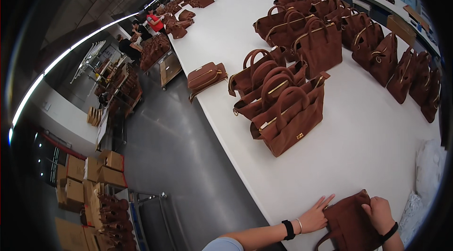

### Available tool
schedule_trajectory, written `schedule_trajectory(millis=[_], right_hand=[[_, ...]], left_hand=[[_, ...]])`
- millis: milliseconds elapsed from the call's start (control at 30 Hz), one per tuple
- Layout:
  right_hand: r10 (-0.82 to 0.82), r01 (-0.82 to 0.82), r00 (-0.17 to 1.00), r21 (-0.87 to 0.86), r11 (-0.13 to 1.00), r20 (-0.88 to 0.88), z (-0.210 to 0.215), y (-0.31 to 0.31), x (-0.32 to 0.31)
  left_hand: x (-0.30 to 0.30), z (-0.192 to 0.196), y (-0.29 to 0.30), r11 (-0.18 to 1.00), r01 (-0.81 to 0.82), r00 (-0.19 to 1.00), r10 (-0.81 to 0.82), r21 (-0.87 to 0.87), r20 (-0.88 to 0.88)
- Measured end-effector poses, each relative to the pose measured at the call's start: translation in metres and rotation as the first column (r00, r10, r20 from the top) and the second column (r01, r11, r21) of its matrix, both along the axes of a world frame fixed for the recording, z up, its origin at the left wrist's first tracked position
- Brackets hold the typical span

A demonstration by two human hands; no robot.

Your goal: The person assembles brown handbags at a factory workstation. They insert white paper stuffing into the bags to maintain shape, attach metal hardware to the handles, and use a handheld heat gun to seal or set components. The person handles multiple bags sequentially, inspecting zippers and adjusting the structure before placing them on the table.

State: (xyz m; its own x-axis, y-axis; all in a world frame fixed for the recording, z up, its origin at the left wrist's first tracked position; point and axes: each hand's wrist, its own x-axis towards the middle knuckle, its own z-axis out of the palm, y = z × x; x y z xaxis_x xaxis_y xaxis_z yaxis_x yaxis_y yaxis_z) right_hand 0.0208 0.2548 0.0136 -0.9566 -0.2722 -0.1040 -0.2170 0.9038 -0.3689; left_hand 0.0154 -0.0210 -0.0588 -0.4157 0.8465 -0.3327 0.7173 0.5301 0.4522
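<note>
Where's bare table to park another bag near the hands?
Free: white table between the front leaning bag and the held bag under left hand and right hand. Also far-left strip past the flat bag. Crowded: right-edge row.

Pretty much everything on the white bench point(368, 147) is the same plain rusty-brown suede: the handbag point(351, 222) at its near edge, the standing bags point(290, 119) mid-bench with gold zippers. Floor point(188, 175) beside the bench is dark grey, cardboard boxes point(89, 175) tan.
</note>
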Motion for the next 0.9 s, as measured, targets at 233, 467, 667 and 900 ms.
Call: schedule_trajectory(millis=[233,467,667,900], right_hand=[[-0.044,0.056,0.996,0.141,0.988,-0.082,0.006,0.004,0.001],[-0.017,0.015,0.998,0.026,1.0,0.068,0.03,-0.019,-0.008],[0.02,0.014,0.939,-0.096,0.995,0.343,0.027,-0.023,-0.01],[-0.012,0.094,0.885,-0.154,0.984,0.465,0.039,-0.047,-0.051]], left_hand=[[0.005,-0.016,0.007,0.992,-0.093,0.995,0.095,0.085,-0.021],[0.039,-0.01,-0.035,0.986,-0.048,0.993,0.064,0.16,-0.097],[0.039,-0.006,-0.081,0.961,0.211,0.973,-0.189,0.178,-0.132],[-0.004,0.005,-0.103,0.864,-0.222,0.963,0.122,0.451,0.242]])
